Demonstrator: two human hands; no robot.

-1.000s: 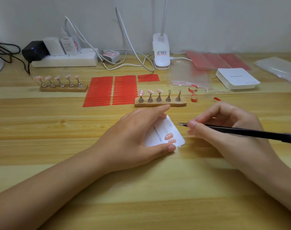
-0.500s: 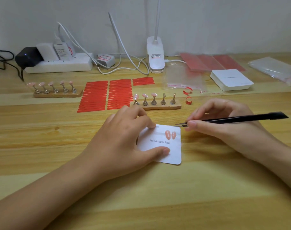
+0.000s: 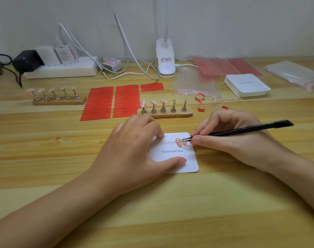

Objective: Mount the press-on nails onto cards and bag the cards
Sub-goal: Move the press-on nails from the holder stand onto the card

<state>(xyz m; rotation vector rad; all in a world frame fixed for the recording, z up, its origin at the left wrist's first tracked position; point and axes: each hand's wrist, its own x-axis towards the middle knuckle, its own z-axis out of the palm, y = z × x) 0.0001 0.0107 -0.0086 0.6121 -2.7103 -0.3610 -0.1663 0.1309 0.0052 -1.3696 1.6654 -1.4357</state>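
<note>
A white card [image 3: 177, 158] printed "Handmade Nail" lies flat on the wooden table. Two pink press-on nails [image 3: 181, 142] sit side by side near its top right. My left hand [image 3: 134, 151] holds the card down, a fingertip at its top edge and the thumb on its lower part. My right hand [image 3: 233, 140] grips black tweezers [image 3: 242, 130] whose tip touches the left pink nail. Behind the card a wooden stand [image 3: 165, 112] carries three pink nails on metal pegs, and two pegs are bare. A second stand [image 3: 58, 100] at the left holds several pink nails.
Red adhesive strips [image 3: 113, 102] lie in rows between the stands. Curled red backing pieces [image 3: 200, 102] lie right of the near stand. Clear bags [image 3: 195, 85], a white box [image 3: 246, 85], a clip lamp [image 3: 166, 59] and a power strip [image 3: 61, 68] line the back.
The card has been turned square and flat under my left hand. My right hand brought the tweezers' tip from beside the card onto the left pink nail.
</note>
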